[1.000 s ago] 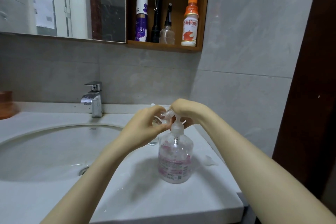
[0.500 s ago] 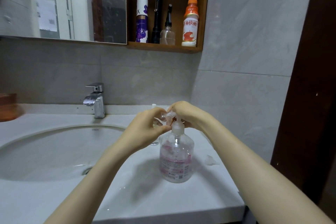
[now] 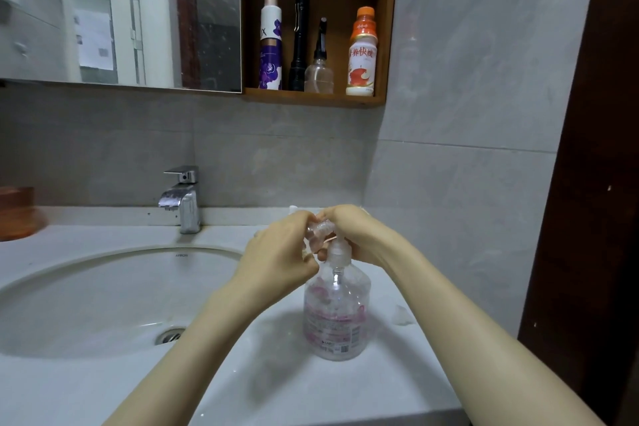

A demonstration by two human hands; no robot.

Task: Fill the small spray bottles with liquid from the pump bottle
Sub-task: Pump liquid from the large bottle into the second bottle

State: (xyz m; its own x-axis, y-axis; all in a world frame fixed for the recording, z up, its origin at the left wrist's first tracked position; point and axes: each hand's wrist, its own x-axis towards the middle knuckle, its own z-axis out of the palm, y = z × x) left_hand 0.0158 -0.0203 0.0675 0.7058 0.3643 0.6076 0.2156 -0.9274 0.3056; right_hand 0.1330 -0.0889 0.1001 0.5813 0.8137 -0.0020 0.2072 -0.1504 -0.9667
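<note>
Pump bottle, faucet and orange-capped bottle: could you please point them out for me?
pump bottle (image 3: 334, 315), head view, labelled body.
faucet (image 3: 189, 211), head view, upright column.
orange-capped bottle (image 3: 361, 60), head view, front label.

We see a chrome square-bodied faucet (image 3: 183, 199) at the back rim of a white oval basin (image 3: 86, 304) sunk into the white countertop (image 3: 276, 391), with a metal drain (image 3: 169, 335) at its bottom. At the countertop's far left edge sits a round orange-brown dish (image 3: 17, 214). Above, beside a wall mirror (image 3: 121, 14), an open wooden shelf (image 3: 311, 98) carries a white-and-purple bottle (image 3: 270, 48), a black flashlight (image 3: 299, 41) just beside it, and an orange-capped drink bottle (image 3: 361, 52) at its right end.
</note>
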